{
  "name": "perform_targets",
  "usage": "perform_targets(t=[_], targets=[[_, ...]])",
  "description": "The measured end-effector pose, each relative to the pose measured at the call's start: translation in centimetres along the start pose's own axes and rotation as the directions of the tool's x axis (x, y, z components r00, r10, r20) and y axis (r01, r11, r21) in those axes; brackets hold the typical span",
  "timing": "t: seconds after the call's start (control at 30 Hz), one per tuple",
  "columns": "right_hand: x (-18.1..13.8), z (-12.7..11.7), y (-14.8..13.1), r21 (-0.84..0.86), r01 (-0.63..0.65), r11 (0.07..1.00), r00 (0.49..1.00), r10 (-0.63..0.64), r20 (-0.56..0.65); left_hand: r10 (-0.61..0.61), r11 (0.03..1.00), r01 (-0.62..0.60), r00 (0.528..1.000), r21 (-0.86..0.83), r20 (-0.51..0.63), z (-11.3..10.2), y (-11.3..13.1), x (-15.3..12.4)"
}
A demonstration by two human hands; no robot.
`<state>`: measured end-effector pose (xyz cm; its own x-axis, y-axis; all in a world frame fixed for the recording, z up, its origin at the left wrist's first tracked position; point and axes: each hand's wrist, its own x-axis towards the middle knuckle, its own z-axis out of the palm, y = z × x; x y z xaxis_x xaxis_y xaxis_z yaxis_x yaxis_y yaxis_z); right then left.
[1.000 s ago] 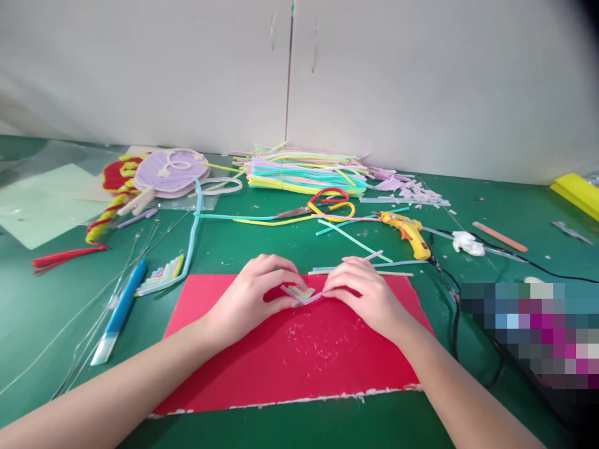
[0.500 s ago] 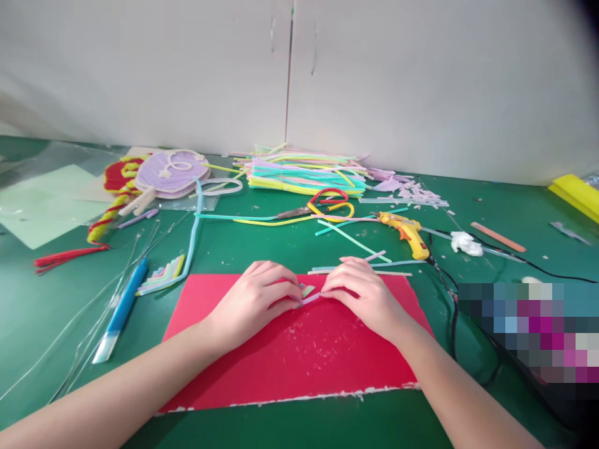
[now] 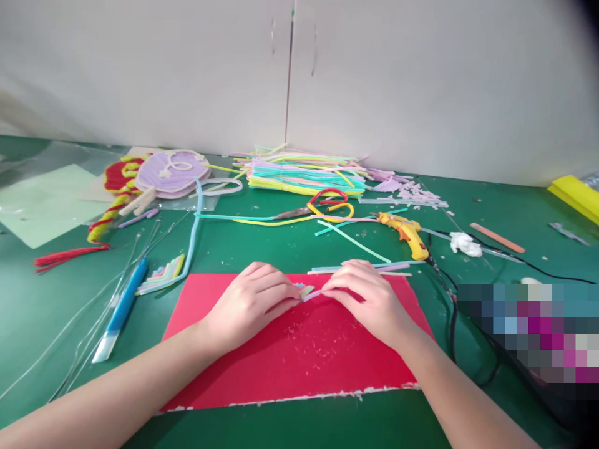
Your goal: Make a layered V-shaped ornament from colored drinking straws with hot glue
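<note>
My left hand is closed in a pinch on a small striped piece of pipe cleaners, much of it hidden by my fingers. My right hand pinches a lilac pipe cleaner, which spans the gap between both hands along the piece's near edge. Beneath both hands lies a red board with a frayed white front edge. Several loose pipe cleaners rest at its far edge, just beyond my right hand.
Scissors with red and yellow handles and a yellow glue gun with a black cord lie beyond the board. A pipe-cleaner bundle is at the back. On the left are a blue pen-like tool, a striped pipe-cleaner piece and a lilac fan shape.
The lilac pipe cleaner's far end, raised beyond my right hand before, now sits lower and flatter. My fingers have shifted only slightly, and more of the striped piece shows.
</note>
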<state>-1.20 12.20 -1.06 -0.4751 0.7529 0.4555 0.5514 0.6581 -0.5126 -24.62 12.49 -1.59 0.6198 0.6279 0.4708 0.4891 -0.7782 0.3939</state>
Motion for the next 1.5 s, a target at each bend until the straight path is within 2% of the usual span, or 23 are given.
perform_targets(t=[0.27,0.53,0.63,0.77,1.0,1.2,1.3,1.37,1.43,1.5], targets=[[0.0,0.0,-1.2,0.021,-0.038,0.999,0.999,0.038,-0.03,-0.074,0.991,0.091,0.983,0.097,-0.165,0.3,-0.2,-0.4],[-0.1,-0.2,-0.5,0.018,-0.009,1.0,1.0,0.009,-0.02,-0.017,0.999,0.02,0.994,0.027,-0.105,0.0,-0.1,-0.5],[0.1,-0.5,-0.1,0.016,0.069,0.998,0.997,-0.069,0.028,0.067,0.997,-0.067,0.998,-0.037,-0.018,-0.1,0.3,-0.4],[0.2,-0.8,0.5,0.072,0.125,0.99,0.981,-0.134,0.138,0.202,0.966,-0.184,0.975,-0.182,0.09,0.0,0.8,-0.1],[0.2,-0.4,0.6,0.133,0.086,0.987,0.974,-0.112,0.198,0.19,0.939,-0.138,0.971,-0.316,0.143,-0.2,1.3,0.6],[0.2,-0.9,1.1,0.136,0.05,0.99,0.976,-0.077,0.206,0.089,0.948,-0.026,0.979,-0.317,0.185,0.1,0.5,0.2],[0.1,-1.3,1.6,0.115,0.037,0.993,0.984,-0.056,0.167,0.0,0.96,0.032,0.993,-0.277,0.115,0.2,-0.1,0.0],[0.1,-1.3,1.8,0.099,0.039,0.994,0.986,-0.054,0.157,-0.104,0.962,0.108,0.994,-0.25,0.03,0.3,-0.5,0.0],[0.2,-1.1,1.8,0.088,0.05,0.995,0.984,-0.064,0.164,-0.239,0.949,0.224,0.97,-0.222,-0.04,0.4,-0.8,0.0],[0.3,-0.8,1.7,0.076,0.064,0.995,0.982,-0.076,0.175,-0.321,0.932,0.302,0.944,-0.201,-0.07,0.4,-0.9,0.1]])
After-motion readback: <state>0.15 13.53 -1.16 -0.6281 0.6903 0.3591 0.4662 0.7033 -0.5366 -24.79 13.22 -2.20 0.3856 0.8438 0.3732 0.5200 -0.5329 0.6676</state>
